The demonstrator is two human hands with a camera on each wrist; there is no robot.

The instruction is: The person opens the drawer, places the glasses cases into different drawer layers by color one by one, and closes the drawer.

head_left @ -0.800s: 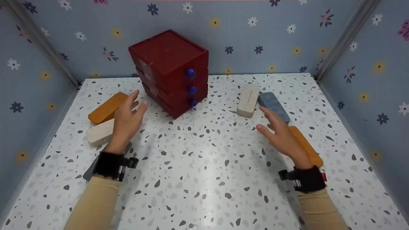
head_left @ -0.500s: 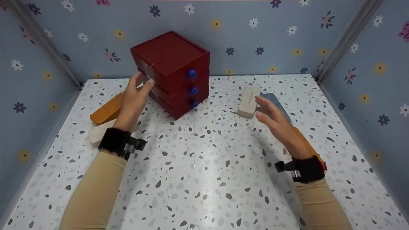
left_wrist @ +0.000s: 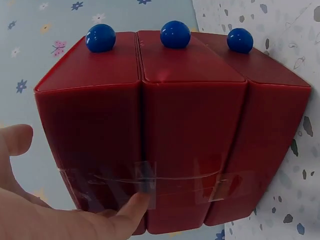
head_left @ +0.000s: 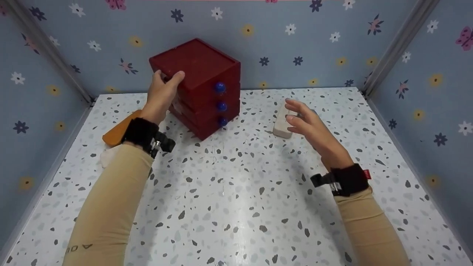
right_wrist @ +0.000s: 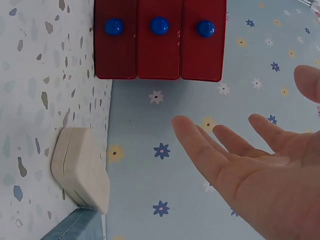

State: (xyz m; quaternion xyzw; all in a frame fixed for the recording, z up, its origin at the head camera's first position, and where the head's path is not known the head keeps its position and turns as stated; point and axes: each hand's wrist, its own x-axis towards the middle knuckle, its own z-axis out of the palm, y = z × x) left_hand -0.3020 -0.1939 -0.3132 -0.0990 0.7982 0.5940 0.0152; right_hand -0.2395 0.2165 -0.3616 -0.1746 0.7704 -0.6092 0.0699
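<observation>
A red three-drawer box (head_left: 210,66) with round blue knobs (head_left: 220,87) stands cornerwise near the back wall. My left hand (head_left: 160,94) is at its left side. There, in the left wrist view, a fingertip touches the taped side (left_wrist: 175,125), with the thumb (left_wrist: 17,139) held away; other fingers are partly hidden. The right hand (head_left: 314,129) hovers with spread, relaxed fingers, holding nothing. Below it a whitish oblong block (head_left: 281,127) lies on the table, partly covered. The right wrist view shows that block beside a blue-grey one (right_wrist: 77,227).
An orange block (head_left: 116,133) and a whitish block (head_left: 108,157) lie left, partly behind the left forearm. Floral-patterned walls (head_left: 277,37) enclose the speckled table (head_left: 221,207) at the back and both sides.
The left hand has moved up and forward, from over the left blocks to the drawer box's side. My right hand has shifted forward and left over the whitish block. The box has stayed put.
</observation>
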